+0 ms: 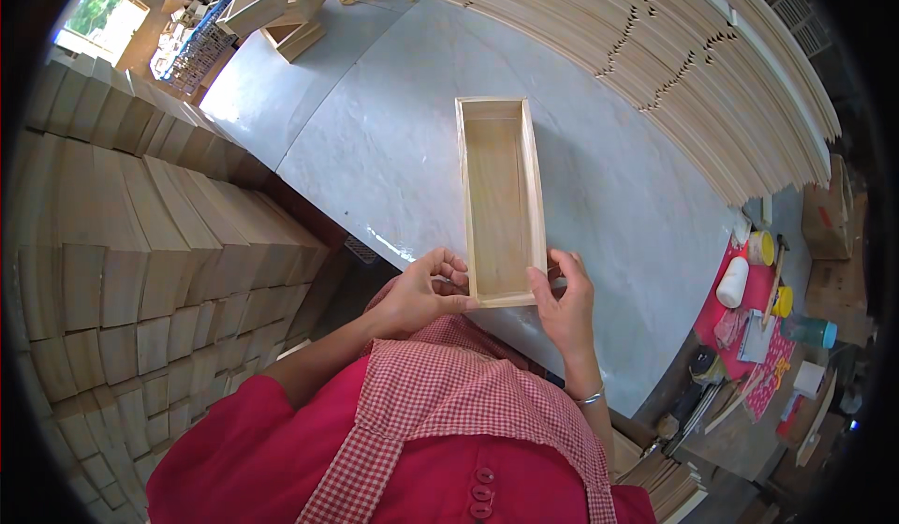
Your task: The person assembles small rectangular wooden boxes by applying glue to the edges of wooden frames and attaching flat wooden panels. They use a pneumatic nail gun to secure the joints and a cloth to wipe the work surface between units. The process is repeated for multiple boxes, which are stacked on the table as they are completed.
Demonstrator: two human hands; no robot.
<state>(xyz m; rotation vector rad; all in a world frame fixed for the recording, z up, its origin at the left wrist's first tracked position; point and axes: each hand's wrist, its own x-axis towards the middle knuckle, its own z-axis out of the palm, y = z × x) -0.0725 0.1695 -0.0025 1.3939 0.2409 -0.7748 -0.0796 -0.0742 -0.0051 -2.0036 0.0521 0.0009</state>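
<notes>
A long, narrow wooden box [498,201] without a lid lies on the grey marbled table [375,149], its open side facing up and its near end close to the table's front edge. My left hand [429,285] grips the near left corner, with the fingers bent against the side wall. At the near right corner, my right hand [565,295] has its thumb on the rim and its fingers curled behind the outer wall. Nothing is visible inside the box.
Stacked wooden boxes [103,234] rise along the left. Thin wooden strips [637,37] are piled along the far right edge. More wooden boxes [286,18] sit at the far left of the table. A side surface at right holds a white bottle [732,282] and a teal-lidded jar [810,331].
</notes>
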